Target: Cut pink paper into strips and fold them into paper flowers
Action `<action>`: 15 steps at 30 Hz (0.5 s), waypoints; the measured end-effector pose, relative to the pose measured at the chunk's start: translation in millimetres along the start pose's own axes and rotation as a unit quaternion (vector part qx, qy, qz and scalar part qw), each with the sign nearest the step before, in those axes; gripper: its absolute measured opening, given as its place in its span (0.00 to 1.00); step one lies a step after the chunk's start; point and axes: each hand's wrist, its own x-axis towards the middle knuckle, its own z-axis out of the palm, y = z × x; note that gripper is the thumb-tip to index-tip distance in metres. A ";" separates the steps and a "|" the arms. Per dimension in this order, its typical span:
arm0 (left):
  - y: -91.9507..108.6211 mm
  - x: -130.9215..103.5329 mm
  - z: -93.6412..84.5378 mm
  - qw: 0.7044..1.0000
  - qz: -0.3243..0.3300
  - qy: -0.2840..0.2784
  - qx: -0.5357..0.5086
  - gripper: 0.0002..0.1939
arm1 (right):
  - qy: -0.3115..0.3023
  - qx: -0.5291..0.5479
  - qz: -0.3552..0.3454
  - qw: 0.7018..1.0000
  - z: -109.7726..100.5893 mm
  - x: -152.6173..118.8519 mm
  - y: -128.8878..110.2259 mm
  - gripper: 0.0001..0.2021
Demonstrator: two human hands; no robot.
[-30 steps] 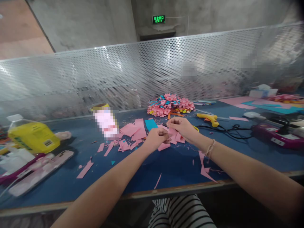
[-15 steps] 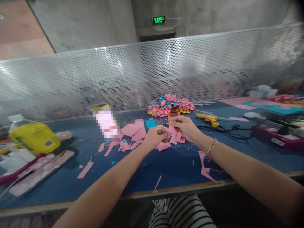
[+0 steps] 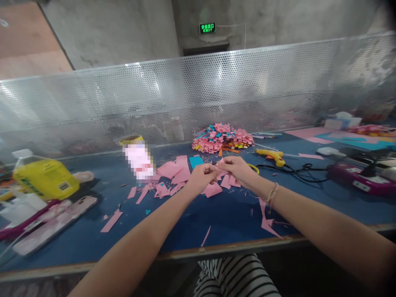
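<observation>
My left hand (image 3: 202,176) and my right hand (image 3: 236,167) meet over a scatter of pink paper pieces (image 3: 213,189) on the blue table. Between their fingertips is a small piece of pink paper (image 3: 220,163), pinched from both sides. Its shape is mostly hidden by the fingers. Left of my hands lie larger pink sheets (image 3: 168,169) and a blue piece (image 3: 196,161). Behind my hands sits a cluster of folded pink, blue and yellow paper (image 3: 218,136).
A yellow glue gun (image 3: 272,156) with a black cable lies right, near a purple power strip (image 3: 361,177). At left are a yellow bottle (image 3: 46,179) and a phone (image 3: 55,227). A perforated metal screen (image 3: 201,95) stands behind the table's front edge (image 3: 185,253).
My right hand has moved slightly left and down, bringing its fingertips to my left hand's. The pink piece now shows between them, and a yellow ring shape shows beside my right hand.
</observation>
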 end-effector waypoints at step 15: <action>-6.6 2.5 -5.1 0.998 -0.004 0.061 0.002 0.12 | -0.055 0.163 0.103 0.980 -6.4 4.8 -4.8 0.08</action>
